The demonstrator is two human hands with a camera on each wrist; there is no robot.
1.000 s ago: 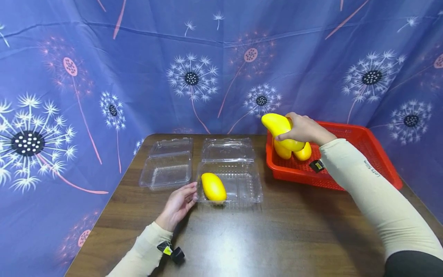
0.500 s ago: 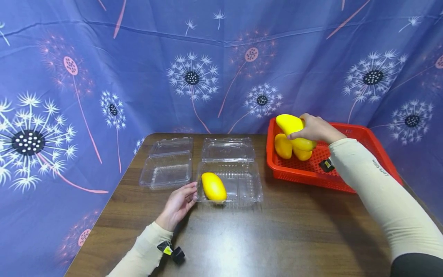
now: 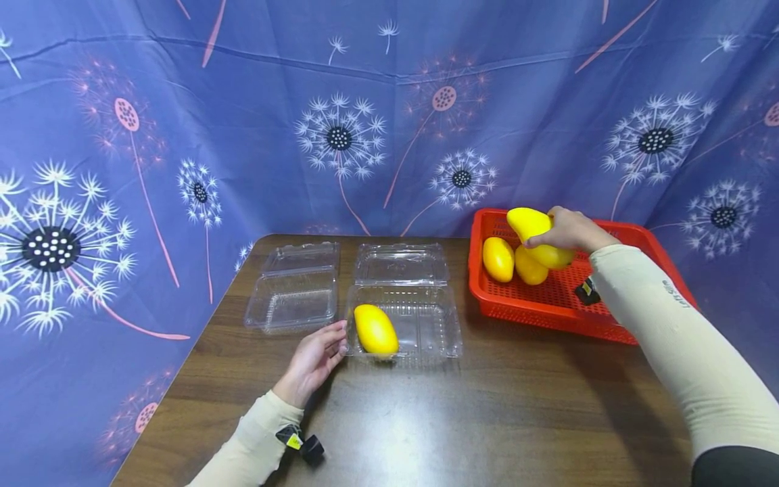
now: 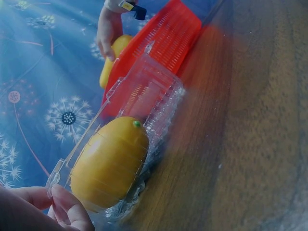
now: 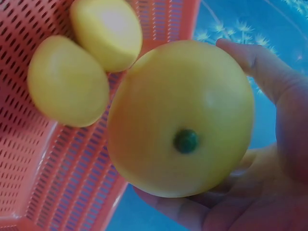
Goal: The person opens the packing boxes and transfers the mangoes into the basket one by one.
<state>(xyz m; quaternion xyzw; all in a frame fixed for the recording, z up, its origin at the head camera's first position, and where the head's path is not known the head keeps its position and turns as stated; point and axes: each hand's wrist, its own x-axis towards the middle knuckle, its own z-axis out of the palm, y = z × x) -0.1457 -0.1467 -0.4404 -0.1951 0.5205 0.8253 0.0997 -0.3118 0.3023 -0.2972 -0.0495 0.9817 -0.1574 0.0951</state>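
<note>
My right hand (image 3: 572, 230) grips a yellow mango (image 3: 528, 223) above the left part of the red basket (image 3: 548, 318). In the right wrist view this mango (image 5: 180, 115) shows its dark green stem end, thumb and fingers around its sides. Two more mangoes lie in the basket, the left mango (image 3: 498, 260) and the lower mango (image 3: 529, 268). My left hand (image 3: 313, 362) pinches the left rim of an open clear plastic clamshell box (image 3: 429, 325), also seen at the fingertips in the left wrist view. Inside that box, on its left side, rests one mango (image 3: 375, 329).
A second open clear clamshell box (image 3: 298, 297) stands left of the first. Both rest on the brown wooden table (image 3: 462, 419). A blue curtain with dandelion print (image 3: 255, 135) hangs behind and along the sides of the table.
My right hand has shifted rightward and slightly down over the basket, carrying the mango, so the two mangoes below show more fully. The left hand has stayed at the box rim.
</note>
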